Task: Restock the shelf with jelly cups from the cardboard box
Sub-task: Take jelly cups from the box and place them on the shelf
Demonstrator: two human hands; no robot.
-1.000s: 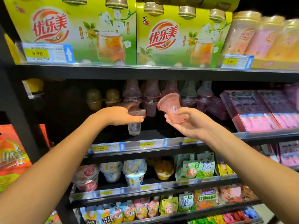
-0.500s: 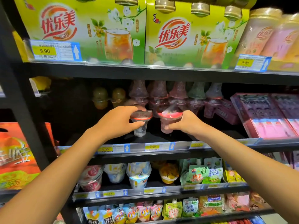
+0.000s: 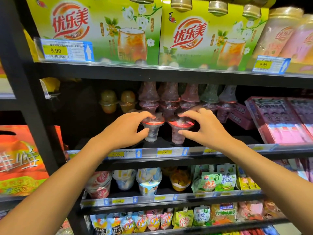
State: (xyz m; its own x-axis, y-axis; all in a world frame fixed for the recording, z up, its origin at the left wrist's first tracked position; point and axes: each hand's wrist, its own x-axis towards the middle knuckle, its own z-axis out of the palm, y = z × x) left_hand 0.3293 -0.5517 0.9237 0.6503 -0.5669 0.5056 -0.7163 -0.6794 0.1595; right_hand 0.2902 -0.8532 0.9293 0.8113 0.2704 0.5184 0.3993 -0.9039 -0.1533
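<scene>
Shelf: black metal shelf (image 3: pixel 199 150), both cups at its front edge.
Left grip: left hand (image 3: pixel 125 131) clamped on clear red-lidded plastic jelly cup (image 3: pixel 151 132).
Right grip: right hand (image 3: pixel 205 129) clamped on pink red-lidded plastic jelly cup (image 3: pixel 177 137).
Risk: narrow bases; a snagging finger could topple one.

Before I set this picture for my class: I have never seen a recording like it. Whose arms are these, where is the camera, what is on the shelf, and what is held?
No machine here: a person wears one camera on the head, so the picture looks forward and down along their own arms. The left hand holds a clear jelly cup, fingers over its red-rimmed lid, thumb on its side. The right hand holds a pink jelly cup likewise. Both cups seem to stand upright on the dark shelf, side by side. Behind them are stacked cups; pink boxes lie to the right, green cartons above. The cardboard box is not in view.
</scene>
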